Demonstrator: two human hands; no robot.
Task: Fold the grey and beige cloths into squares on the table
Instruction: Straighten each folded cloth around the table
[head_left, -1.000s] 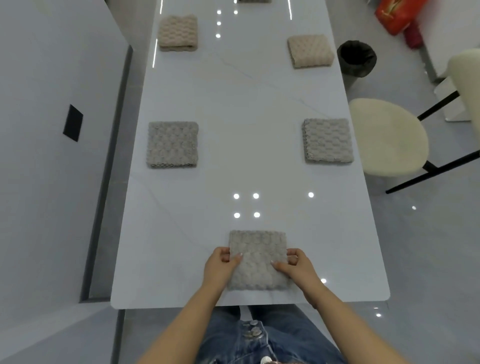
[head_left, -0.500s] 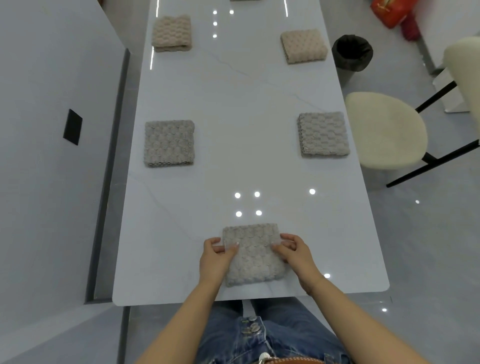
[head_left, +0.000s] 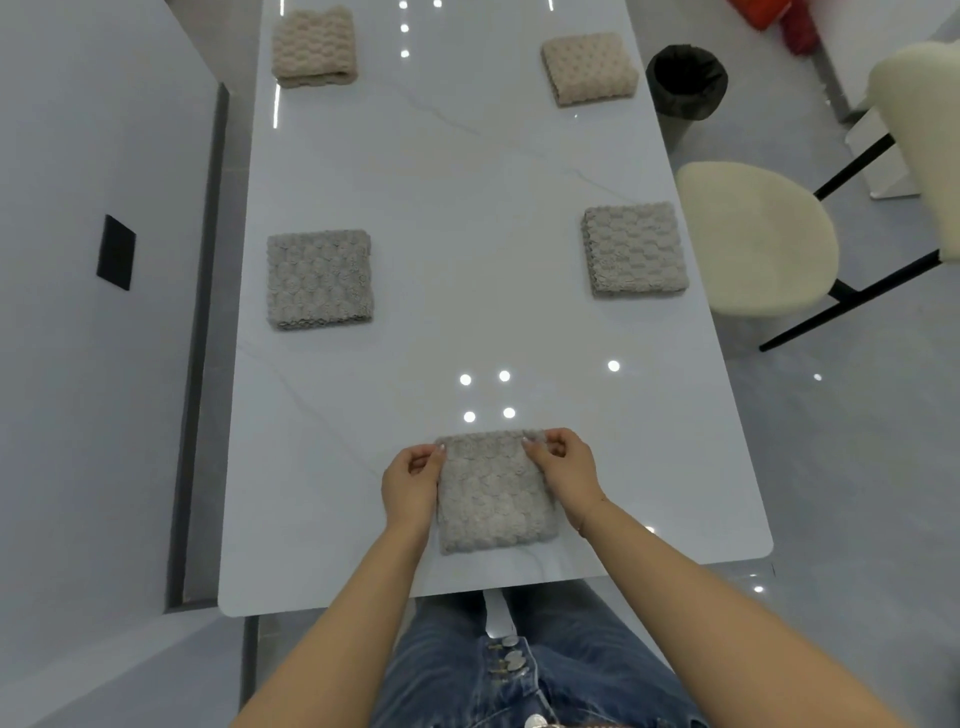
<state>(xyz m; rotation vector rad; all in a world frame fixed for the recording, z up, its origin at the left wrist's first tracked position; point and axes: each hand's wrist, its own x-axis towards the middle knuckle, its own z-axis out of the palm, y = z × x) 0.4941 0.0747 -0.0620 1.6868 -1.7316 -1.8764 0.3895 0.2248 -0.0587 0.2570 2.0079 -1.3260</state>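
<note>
Right now, from the head camera, we pinch the far corners of the folded grey cloth (head_left: 496, 493) at the near table (head_left: 467, 208) edge, left hand (head_left: 410, 486) and right hand (head_left: 563, 470) flanking it equally. Nearly square, it looks plush, waffle-textured; the marble-look top is glossy.

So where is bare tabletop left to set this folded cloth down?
Bare: the centre lane of the table between the left grey cloth and right grey cloth, and both near corners. Crowded: the near edge, where both hands pinch the cloth.
</note>
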